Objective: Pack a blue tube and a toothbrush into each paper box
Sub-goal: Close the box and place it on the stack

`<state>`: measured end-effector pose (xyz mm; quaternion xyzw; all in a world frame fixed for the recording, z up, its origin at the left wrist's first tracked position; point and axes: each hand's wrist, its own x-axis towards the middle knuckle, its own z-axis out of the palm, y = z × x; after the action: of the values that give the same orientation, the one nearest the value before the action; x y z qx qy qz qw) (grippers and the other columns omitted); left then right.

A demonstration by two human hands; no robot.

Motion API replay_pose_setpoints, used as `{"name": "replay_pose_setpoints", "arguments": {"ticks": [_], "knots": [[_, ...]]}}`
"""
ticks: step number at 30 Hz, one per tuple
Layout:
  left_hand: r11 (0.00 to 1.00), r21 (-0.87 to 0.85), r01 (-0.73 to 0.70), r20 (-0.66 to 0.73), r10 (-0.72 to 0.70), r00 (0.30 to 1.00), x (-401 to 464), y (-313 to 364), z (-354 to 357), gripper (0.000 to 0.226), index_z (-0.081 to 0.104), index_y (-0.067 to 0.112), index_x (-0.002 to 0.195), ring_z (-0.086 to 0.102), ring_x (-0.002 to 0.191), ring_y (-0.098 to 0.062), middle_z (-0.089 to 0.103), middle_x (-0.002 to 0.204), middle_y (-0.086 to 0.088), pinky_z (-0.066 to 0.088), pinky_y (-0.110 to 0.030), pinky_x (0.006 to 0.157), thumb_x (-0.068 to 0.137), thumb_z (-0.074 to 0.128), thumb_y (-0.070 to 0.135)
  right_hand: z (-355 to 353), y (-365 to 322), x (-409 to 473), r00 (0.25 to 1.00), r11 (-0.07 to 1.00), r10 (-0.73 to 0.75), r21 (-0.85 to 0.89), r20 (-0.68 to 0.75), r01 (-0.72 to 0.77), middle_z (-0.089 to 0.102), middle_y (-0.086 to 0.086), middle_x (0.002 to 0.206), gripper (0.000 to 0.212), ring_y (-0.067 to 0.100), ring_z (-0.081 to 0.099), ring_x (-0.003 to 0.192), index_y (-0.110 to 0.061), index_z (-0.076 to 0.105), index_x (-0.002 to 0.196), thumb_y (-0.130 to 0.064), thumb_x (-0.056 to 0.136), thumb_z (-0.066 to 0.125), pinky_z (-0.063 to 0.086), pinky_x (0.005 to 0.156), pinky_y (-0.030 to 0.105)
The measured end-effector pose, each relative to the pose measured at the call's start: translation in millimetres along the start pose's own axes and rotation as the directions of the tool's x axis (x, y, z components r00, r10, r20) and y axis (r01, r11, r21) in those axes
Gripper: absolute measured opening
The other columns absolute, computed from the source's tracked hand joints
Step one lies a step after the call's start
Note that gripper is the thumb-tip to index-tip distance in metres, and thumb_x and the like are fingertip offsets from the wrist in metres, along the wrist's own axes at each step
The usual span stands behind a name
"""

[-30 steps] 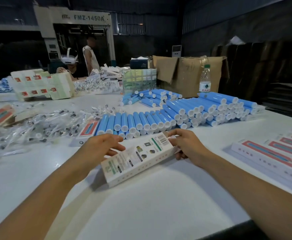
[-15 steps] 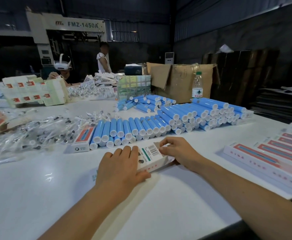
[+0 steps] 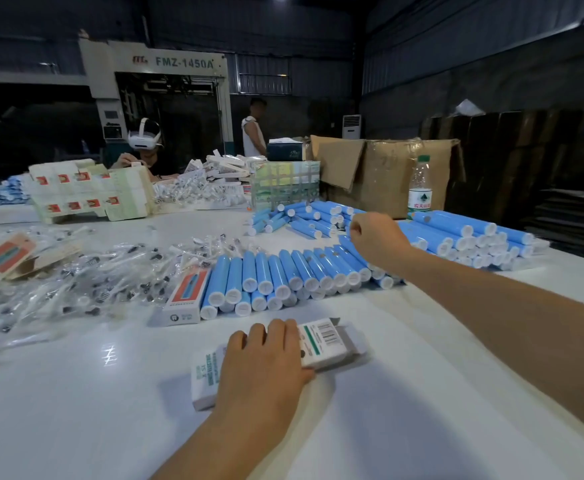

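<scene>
Head view: my right hand point(image 3: 377, 239) has left the box point(image 3: 332, 342) for the tubes point(image 3: 283, 271), curled, grip unclear, while my left hand point(image 3: 266, 362) presses the box flat onto the counter point(image 3: 422, 393), awaiting its tube.

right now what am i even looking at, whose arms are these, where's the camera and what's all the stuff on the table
There is no machine here: these are a person's two bare arms, filmed by one wide-angle camera worn on their head, looking forward and down. The left hand lies flat on a white paper box on the white table, pressing it down; the flaps at its right end look open. The right hand reaches over the rows of blue tubes with its fingers curled; I cannot tell whether it holds one. Left of the tubes lies a heap of what look like toothbrushes in clear wrappers. Behind stand a water bottle and a cardboard carton.
</scene>
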<state>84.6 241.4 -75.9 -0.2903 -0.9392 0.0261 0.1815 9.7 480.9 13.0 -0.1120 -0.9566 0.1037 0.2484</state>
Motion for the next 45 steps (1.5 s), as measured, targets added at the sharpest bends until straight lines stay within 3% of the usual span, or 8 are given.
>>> {"name": "replay_pose_setpoints", "arguments": {"ticks": [9, 20, 24, 27, 30, 33, 38, 45], "knots": [[0.996, -0.09, -0.012, -0.016, 0.01, 1.0, 4.5, -0.8, 2.1, 0.06, 0.022, 0.021, 0.137, 0.036, 0.112, -0.024, 0.038, 0.129, 0.0, 0.027, -0.039, 0.093, 0.092, 0.037, 0.058, 25.5, -9.5, 54.0, 0.963, 0.87, 0.178, -0.49, 0.201, -0.059, 0.059, 0.009, 0.121, 0.023, 0.03, 0.057, 0.106, -0.011, 0.058, 0.113, -0.013, 0.091, 0.05, 0.041, 0.099, 0.044], [0.992, -0.128, -0.022, -0.056, 0.015, 0.998, 3.9, -2.1, 5.0, 0.058, 0.024, 0.022, 0.134, 0.037, 0.11, -0.022, 0.039, 0.127, 0.001, 0.027, -0.038, 0.092, 0.091, 0.039, 0.058, 12.8, -9.9, 54.6, 0.943, 0.915, 0.238, -0.379, 0.231, -0.138, 0.053, 0.003, 0.094, 0.003, 0.025, 0.051, 0.084, -0.014, 0.05, 0.09, -0.016, 0.09, 0.049, 0.042, 0.077, 0.035], [0.995, -0.094, -0.018, -0.041, 0.014, 0.999, 3.9, -4.2, 6.7, 0.062, 0.021, 0.022, 0.136, 0.037, 0.11, -0.02, 0.038, 0.127, 0.002, 0.028, -0.037, 0.092, 0.091, 0.033, 0.063, -3.7, -18.3, 37.9, 0.983, 0.979, 0.159, -0.14, 0.096, -0.145, 0.043, 0.001, 0.061, 0.034, 0.019, 0.041, 0.055, -0.014, 0.039, 0.064, -0.026, 0.087, 0.06, 0.035, 0.054, 0.026], [0.998, -0.056, -0.003, -0.062, 0.0, 0.998, 3.6, -8.5, 6.7, 0.065, 0.022, 0.023, 0.138, 0.039, 0.11, -0.018, 0.04, 0.127, 0.004, 0.029, -0.034, 0.088, 0.09, 0.028, 0.067, -23.2, -25.5, 10.8, 0.987, 0.966, 0.156, 0.202, 0.041, -0.161, 0.046, -0.002, 0.07, 0.022, 0.018, 0.046, 0.06, -0.013, 0.049, 0.089, -0.03, 0.087, 0.061, 0.034, 0.046, 0.028], [0.997, -0.06, 0.037, -0.092, -0.043, 0.995, 3.1, -12.3, 3.6, 0.065, 0.023, 0.024, 0.138, 0.042, 0.111, -0.016, 0.042, 0.129, 0.006, 0.031, -0.03, 0.087, 0.09, 0.025, 0.067, -31.6, -23.6, -30.7, 0.973, 0.732, 0.229, 0.653, 0.033, -0.194, 0.054, 0.0, 0.081, 0.065, 0.014, 0.056, 0.052, -0.025, 0.026, 0.142, -0.019, 0.088, 0.062, 0.04, 0.035, 0.025], [0.995, -0.064, 0.077, -0.131, -0.085, 0.988, 2.1, -13.8, -0.3, 0.064, 0.026, 0.022, 0.141, 0.044, 0.114, -0.017, 0.043, 0.13, 0.004, 0.034, -0.031, 0.089, 0.092, 0.028, 0.062, -23.2, -14.5, -74.2, 0.951, 0.38, 0.309, 0.914, 0.018, -0.141, 0.063, 0.012, 0.074, 0.091, 0.013, 0.055, 0.04, -0.038, 0.001, 0.149, -0.007, 0.088, 0.06, 0.045, 0.038, 0.025], [0.989, -0.088, 0.121, -0.147, -0.133, 0.98, 0.5, -15.4, -3.4, 0.063, 0.023, 0.023, 0.142, 0.043, 0.116, -0.015, 0.042, 0.131, 0.006, 0.033, -0.029, 0.092, 0.092, 0.024, 0.061, 7.9, -4.1, -110.6, 0.904, 0.074, 0.412, 0.985, 0.112, -0.155, 0.059, 0.015, 0.069, 0.093, 0.017, 0.055, 0.041, -0.041, 0.0, 0.149, -0.003, 0.088, 0.059, 0.05, 0.043, 0.03], [0.988, -0.074, 0.134, -0.134, -0.143, 0.981, -3.0, -9.4, -7.0, 0.065, 0.021, 0.022, 0.144, 0.04, 0.121, -0.017, 0.04, 0.135, 0.004, 0.031, -0.031, 0.096, 0.092, 0.024, 0.061, 17.8, -17.7, -123.5, 0.92, 0.14, 0.38, 0.976, 0.101, -0.165, 0.062, 0.011, 0.068, 0.07, 0.014, 0.053, 0.042, -0.031, 0.027, 0.135, -0.005, 0.084, 0.067, 0.045, 0.04, 0.025]]}}
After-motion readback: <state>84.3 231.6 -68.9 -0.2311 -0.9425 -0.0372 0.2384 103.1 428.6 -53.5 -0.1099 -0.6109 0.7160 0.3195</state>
